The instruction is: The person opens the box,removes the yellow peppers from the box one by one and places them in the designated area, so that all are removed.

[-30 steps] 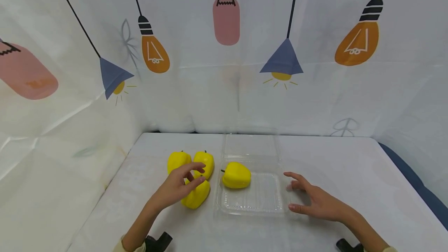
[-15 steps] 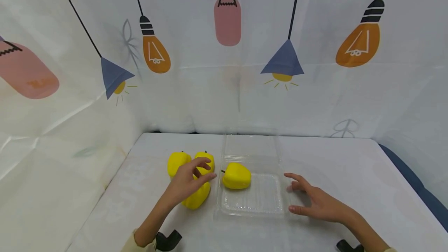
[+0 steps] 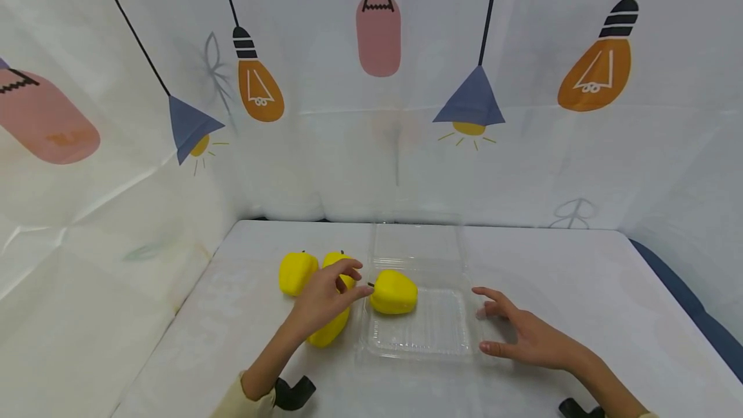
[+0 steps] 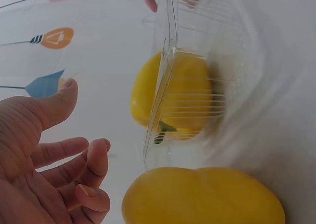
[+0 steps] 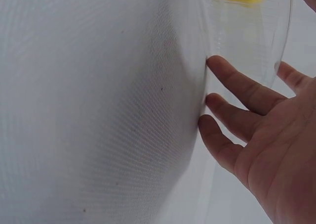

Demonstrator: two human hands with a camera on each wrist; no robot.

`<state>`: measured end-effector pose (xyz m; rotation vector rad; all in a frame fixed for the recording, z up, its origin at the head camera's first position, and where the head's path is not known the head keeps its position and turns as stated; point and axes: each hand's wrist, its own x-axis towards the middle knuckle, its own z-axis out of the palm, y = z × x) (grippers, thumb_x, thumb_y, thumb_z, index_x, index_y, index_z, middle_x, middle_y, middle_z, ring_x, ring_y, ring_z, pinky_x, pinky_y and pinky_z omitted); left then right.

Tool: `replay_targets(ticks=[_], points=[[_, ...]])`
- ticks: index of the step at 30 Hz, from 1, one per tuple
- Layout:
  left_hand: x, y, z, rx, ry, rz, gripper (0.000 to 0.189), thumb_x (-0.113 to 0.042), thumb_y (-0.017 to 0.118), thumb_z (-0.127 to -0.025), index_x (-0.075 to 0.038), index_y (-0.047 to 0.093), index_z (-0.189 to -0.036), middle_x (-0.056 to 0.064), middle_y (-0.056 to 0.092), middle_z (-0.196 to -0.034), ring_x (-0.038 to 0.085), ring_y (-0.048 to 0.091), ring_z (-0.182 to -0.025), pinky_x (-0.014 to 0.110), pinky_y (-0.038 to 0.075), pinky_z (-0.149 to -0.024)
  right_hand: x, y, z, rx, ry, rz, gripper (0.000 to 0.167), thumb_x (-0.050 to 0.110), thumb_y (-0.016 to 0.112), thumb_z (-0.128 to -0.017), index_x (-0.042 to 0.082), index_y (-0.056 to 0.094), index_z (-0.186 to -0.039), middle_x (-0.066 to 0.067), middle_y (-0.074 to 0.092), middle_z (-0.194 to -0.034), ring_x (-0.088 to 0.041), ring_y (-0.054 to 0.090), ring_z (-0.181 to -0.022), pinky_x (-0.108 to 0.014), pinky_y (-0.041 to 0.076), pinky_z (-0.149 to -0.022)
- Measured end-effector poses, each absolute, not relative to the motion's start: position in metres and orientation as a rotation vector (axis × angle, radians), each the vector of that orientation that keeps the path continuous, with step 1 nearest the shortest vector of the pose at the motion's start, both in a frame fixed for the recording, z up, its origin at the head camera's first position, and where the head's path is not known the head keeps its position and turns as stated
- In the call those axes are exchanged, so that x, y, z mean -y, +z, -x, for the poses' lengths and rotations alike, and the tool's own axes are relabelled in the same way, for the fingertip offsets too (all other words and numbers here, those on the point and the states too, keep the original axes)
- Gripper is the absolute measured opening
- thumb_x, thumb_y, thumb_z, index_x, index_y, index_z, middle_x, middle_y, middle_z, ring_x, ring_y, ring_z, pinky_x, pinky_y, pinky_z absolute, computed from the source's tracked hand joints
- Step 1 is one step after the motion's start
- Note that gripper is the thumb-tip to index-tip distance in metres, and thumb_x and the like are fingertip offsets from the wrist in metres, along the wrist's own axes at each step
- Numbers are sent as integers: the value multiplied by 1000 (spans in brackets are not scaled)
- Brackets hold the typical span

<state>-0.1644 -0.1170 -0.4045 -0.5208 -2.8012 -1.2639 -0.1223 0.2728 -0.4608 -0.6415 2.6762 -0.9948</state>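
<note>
A yellow bell pepper (image 3: 395,291) lies in the left part of a clear plastic clamshell box (image 3: 429,340), its stem toward the left. My left hand (image 3: 327,295) is over the loose peppers left of the box, holding nothing, thumb tip near the box's left rim. In the left wrist view its fingers (image 4: 96,162) are loosely bent, with a gap from the boxed pepper. My right hand (image 3: 522,337) is at the box's right side with fingers spread. The right wrist view shows its fingertips (image 5: 215,63) at the box wall and close to the table.
Left of the box sit a yellow pepper (image 3: 298,273) at the back, another (image 3: 333,258) beside it and a third (image 3: 332,331) in front, the latter two partly hidden by my left hand. The box's lid (image 3: 415,244) lies folded back on the white table (image 3: 551,269).
My left hand has moved rightward across the loose peppers toward the box, holding nothing. The right hand, the box and the peppers have stayed in place.
</note>
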Motion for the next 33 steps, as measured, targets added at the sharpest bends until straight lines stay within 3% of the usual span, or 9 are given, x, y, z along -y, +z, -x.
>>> replay_targets(ticks=[13,33], points=[[101,-412,166,2836,-1224,487,48,-48,76,-84,-18,65,-119,-6,68,-96,11,55,-69,25,50,-60,-274,-462,121,-2692,-983,652,86,48,71,-88,28,21,-154,9,59,-124,-29,54,-121,-57,45,-91],[85,-416,169,2921,-1155,472,49,-47,76,-84,-13,65,-119,0,69,-104,11,56,-69,25,49,-63,-272,-460,122,-2689,-1000,634,85,47,71,-88,25,22,-154,6,59,-122,-32,54,-121,-60,43,-92]])
